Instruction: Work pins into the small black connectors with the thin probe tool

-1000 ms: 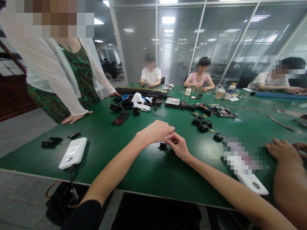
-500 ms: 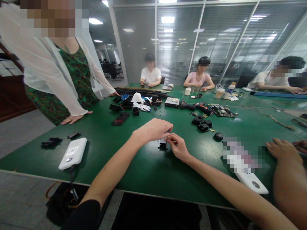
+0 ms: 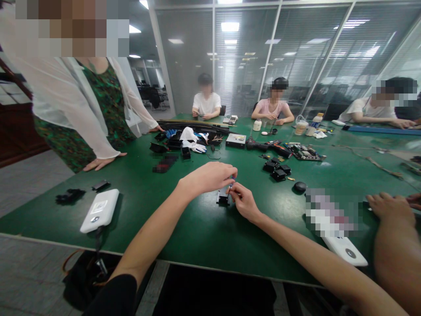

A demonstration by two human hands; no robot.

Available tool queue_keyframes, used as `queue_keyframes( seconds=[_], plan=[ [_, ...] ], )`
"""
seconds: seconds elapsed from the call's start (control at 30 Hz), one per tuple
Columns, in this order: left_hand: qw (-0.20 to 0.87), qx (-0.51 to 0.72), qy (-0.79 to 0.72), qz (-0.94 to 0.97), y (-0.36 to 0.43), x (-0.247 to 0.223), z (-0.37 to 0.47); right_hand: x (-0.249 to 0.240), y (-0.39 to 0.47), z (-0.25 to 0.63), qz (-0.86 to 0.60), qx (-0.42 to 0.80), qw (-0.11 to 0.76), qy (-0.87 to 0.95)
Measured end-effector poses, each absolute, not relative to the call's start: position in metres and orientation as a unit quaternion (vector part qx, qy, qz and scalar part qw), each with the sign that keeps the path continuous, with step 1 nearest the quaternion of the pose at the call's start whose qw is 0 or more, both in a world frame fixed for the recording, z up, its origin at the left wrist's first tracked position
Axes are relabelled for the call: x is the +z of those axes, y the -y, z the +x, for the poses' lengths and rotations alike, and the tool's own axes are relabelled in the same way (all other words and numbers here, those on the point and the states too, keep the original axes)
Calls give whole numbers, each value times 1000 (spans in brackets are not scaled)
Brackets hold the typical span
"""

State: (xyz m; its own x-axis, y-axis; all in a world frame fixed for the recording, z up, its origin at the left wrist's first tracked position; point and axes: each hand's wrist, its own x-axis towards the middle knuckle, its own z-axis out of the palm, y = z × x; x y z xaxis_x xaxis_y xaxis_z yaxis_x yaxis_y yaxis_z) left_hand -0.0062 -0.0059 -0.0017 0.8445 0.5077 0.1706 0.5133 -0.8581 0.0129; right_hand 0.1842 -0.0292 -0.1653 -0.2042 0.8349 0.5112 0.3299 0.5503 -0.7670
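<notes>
Case (image 3: 224, 199), black, on green table (image 3: 197, 237) in front of person, partly under both hands. Left hand (image 3: 210, 177) arched above, fingertips pinching small bluish item (image 3: 233, 178), mostly hidden. Right hand (image 3: 246, 202) just right of case, thumb and fingers drawn close; cannot tell whether they pinch anything. Farther right: black boxes (image 3: 278, 170), mouse (image 3: 299, 188), white device (image 3: 350, 252) near co-worker's hand (image 3: 390, 204). Well left: white block (image 3: 102, 206) with cable. Beyond: gloves (image 3: 198, 148), drill (image 3: 258, 145), circuit board (image 3: 305, 152).
</notes>
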Motion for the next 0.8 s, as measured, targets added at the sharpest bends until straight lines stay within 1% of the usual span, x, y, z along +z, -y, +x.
queue_keyframes(
  seconds=[0.8],
  plan=[
    [6,-84,270,-959,6,-4,-7,-164,31,184,-406,233,493,734]
  ],
)
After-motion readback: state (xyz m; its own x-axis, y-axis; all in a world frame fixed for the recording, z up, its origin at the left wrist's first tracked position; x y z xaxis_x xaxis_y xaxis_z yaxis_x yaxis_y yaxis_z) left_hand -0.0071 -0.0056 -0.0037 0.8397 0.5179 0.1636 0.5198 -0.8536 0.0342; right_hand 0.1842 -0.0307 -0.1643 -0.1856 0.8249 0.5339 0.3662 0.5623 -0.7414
